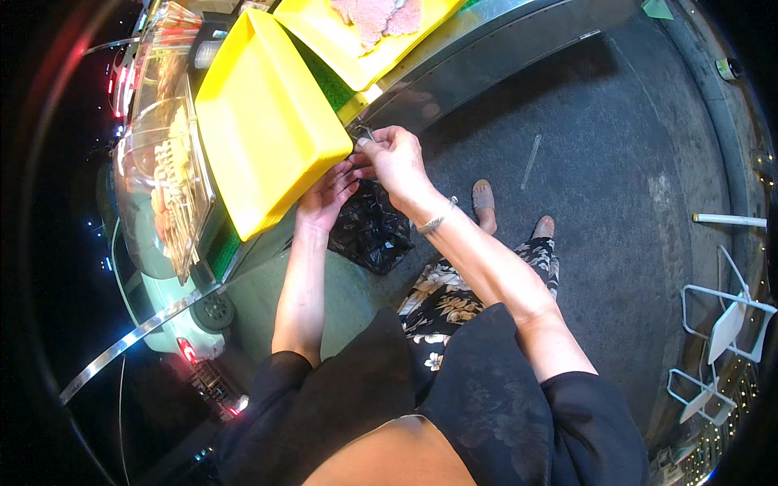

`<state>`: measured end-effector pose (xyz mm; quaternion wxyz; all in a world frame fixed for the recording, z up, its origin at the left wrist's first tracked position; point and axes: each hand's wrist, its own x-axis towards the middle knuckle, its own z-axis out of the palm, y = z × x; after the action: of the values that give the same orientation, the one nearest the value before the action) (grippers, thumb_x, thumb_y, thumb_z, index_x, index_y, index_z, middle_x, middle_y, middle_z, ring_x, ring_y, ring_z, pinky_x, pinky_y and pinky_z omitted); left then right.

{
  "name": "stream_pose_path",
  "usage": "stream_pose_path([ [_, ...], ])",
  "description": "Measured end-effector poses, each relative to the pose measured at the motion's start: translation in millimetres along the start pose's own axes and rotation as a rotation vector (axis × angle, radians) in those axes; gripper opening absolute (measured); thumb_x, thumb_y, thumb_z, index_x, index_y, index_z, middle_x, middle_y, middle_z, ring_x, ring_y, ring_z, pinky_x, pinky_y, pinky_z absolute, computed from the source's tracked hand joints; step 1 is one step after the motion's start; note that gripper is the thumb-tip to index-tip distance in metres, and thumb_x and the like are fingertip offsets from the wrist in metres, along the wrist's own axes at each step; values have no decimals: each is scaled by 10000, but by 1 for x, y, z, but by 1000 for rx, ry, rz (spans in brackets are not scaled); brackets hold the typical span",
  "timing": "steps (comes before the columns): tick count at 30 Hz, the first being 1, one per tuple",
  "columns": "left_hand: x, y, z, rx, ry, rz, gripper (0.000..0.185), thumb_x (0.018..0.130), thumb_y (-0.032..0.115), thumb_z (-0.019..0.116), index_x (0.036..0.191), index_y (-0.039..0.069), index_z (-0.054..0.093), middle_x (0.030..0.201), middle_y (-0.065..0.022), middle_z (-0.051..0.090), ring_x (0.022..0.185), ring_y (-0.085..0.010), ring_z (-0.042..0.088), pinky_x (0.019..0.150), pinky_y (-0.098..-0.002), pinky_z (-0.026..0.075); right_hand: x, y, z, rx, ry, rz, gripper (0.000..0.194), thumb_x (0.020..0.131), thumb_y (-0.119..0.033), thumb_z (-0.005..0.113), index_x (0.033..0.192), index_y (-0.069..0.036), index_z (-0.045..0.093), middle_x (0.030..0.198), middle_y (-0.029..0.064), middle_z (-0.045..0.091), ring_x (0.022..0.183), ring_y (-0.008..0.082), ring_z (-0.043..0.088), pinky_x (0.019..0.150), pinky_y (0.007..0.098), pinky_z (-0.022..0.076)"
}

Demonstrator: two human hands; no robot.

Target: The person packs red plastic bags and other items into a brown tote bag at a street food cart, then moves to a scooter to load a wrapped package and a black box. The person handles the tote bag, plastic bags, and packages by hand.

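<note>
My right hand [395, 164] is at the corner of the metal counter, thumb and fingers pinching a small shiny item [363, 131] too small to make out. Close beside it, my left hand [328, 194] has its palm turned up and its fingers apart, with some fingertips hidden behind the right hand. A deep yellow plastic tray [261, 127] stands just past both hands, its near corner over the left fingers. Beneath the hands a black plastic bag [374, 231] hangs or sits low by the counter.
Another yellow tray [352, 67] holds pinkish sliced food [386, 21]. Skewered food [173, 200] lies under a clear plastic cover [137, 164] at left. A clear strip [530, 161] lies on the dark pavement [595, 164]. White folding chairs [726, 328] stand at right; a car [164, 316] is beyond the counter.
</note>
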<state>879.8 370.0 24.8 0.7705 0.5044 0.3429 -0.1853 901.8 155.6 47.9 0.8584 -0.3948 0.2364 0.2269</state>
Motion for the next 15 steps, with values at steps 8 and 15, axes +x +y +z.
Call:
stream_pose_path([
  [8,-2,9,1,-43,-14,-71,492,943,393,554,1192,-30,594,1180,-171,635,1064,-320,612,935,-447,497,15,16,-3,-390,57,-217,359,881,-215,647,1087,71,581,919,169,684,838,230,679,697,327,539],
  [15,-1,8,6,-5,63,-65,478,973,356,506,1230,-46,545,1222,-201,602,1102,-356,580,964,-473,476,20,7,-2,-350,100,-212,347,821,-330,699,817,10,633,768,178,687,765,320,684,726,398,525],
])
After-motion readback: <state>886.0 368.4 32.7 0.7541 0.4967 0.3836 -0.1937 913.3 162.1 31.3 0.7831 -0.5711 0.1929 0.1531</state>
